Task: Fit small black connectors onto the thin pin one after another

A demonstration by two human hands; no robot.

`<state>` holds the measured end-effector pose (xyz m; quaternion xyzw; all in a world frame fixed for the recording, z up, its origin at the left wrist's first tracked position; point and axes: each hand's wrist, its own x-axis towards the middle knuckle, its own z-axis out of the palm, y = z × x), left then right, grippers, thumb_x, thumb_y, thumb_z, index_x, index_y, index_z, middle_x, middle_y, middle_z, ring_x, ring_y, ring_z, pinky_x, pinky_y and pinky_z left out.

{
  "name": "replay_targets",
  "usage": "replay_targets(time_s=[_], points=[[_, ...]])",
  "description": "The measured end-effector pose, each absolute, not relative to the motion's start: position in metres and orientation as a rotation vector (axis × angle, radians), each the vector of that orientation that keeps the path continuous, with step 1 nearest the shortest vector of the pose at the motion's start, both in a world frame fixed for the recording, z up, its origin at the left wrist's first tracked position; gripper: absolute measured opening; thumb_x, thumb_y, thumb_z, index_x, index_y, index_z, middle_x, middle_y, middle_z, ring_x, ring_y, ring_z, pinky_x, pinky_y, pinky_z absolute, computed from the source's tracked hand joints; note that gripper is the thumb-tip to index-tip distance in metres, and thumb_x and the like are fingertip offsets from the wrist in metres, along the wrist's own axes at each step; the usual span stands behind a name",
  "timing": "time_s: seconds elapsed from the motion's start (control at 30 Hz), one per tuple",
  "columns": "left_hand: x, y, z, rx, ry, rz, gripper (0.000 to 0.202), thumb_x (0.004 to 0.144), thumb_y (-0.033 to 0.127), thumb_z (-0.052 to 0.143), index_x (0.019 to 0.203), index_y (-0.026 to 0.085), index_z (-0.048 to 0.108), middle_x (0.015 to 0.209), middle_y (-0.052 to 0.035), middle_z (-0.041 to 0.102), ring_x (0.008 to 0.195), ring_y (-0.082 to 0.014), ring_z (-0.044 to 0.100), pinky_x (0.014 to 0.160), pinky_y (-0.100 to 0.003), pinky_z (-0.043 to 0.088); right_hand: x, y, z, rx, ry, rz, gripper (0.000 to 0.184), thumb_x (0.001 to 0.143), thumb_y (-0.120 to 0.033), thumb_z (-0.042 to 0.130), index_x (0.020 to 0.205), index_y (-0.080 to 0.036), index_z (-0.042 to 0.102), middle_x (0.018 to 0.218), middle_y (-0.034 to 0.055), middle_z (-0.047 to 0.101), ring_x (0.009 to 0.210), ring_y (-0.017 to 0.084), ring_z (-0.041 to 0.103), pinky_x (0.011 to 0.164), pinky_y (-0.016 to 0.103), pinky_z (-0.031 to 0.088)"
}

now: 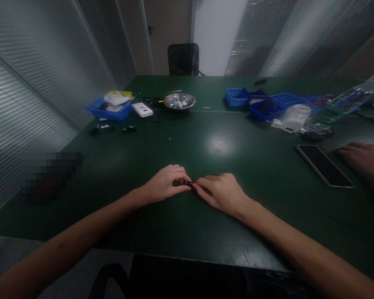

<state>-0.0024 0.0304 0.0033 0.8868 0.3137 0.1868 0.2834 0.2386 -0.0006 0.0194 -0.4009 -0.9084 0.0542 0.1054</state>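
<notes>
Head view: I have a small dark piece (pixel 176 182) between the left hand (pixel 167 182) and the right hand (pixel 222 192) at the green table (pixel 162 232), and I judge it wants light, steady pressure with both ends in line. The left hand pinches the thicker end, the right hand grips the thin tip; both forearms (pixel 109 216) angle inward, fingers curled

The left hand (pixel 170 182) and right hand (pixel 222 193) are partly hiding a small dark piece (pixel 187 182), its details looking blurred. Right of the grip, another person's hand (pixel 366 160) is being cut by the view's edge; leftward, pixelation is masking a dark object (pixel 51 172).
</notes>
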Motion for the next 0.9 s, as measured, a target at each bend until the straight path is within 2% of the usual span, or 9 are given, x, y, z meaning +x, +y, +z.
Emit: replay_targets(time_s=[0.13, 0.33, 0.57, 0.7, 0.9], points=[[-0.003, 0.031, 0.003, 2.363, 0.827, 0.513, 0.019, 0.095, 0.033, 0.066, 0.106, 0.019, 0.071, 0.091, -0.0041, 0.064, 0.089, -0.0184, 0.057, 0.082, -0.032, 0.040, 0.238, 0.001, 0.011, -1.120, -2.593, 0.313, 0.038, 0.106, -0.038, 0.039, 0.096, -0.020, 0.070, 0.080, 0.0016, 0.073, 0.064, 0.011, 0.062, 0.061, 0.024, 0.033], [-0.004, 0.030, 0.003, 2.336, 0.840, 0.495, 0.020, 0.095, 0.035, 0.066, 0.105, 0.018, 0.071, 0.090, -0.0049, 0.064, 0.089, -0.0192, 0.057, 0.083, -0.033, 0.042, 0.235, -0.001, 0.012, -1.145, -2.526, 0.385, 0.037, 0.106, -0.037, 0.040, 0.095, -0.019, 0.071, 0.080, 0.0020, 0.073, 0.064, 0.011, 0.063, 0.061, 0.023, 0.037], [-0.023, 0.034, 0.018, 2.290, 0.699, 0.439, 0.024, 0.097, 0.021, 0.061, 0.119, 0.023, 0.070, 0.112, -0.0084, 0.064, 0.106, -0.0193, 0.060, 0.092, -0.033, 0.046, 0.257, 0.010, 0.013, -1.272, -2.329, 0.412, 0.039, 0.104, -0.042, 0.043, 0.096, -0.020, 0.074, 0.072, 0.0007, 0.071, 0.057, 0.011, 0.059, 0.059, 0.024, 0.038], [-0.041, 0.044, 0.024, 2.263, 0.688, 0.408, 0.027, 0.097, 0.016, 0.057, 0.120, 0.023, 0.070, 0.115, -0.0086, 0.065, 0.107, -0.0185, 0.063, 0.094, -0.032, 0.049, 0.270, 0.018, 0.014, -1.369, -2.222, 0.437, 0.040, 0.103, -0.045, 0.044, 0.100, -0.020, 0.075, 0.074, 0.0013, 0.072, 0.056, 0.012, 0.059, 0.059, 0.025, 0.039], [-0.097, 0.077, 0.019, 2.299, 1.110, 0.458, 0.029, 0.099, 0.026, 0.054, 0.122, 0.021, 0.069, 0.118, -0.0083, 0.065, 0.104, -0.0197, 0.063, 0.091, -0.033, 0.050, 0.272, 0.019, 0.015, -1.389, -2.247, 0.464, 0.041, 0.103, -0.046, 0.044, 0.098, -0.019, 0.075, 0.072, 0.0010, 0.071, 0.055, 0.012, 0.058, 0.058, 0.025, 0.039]])
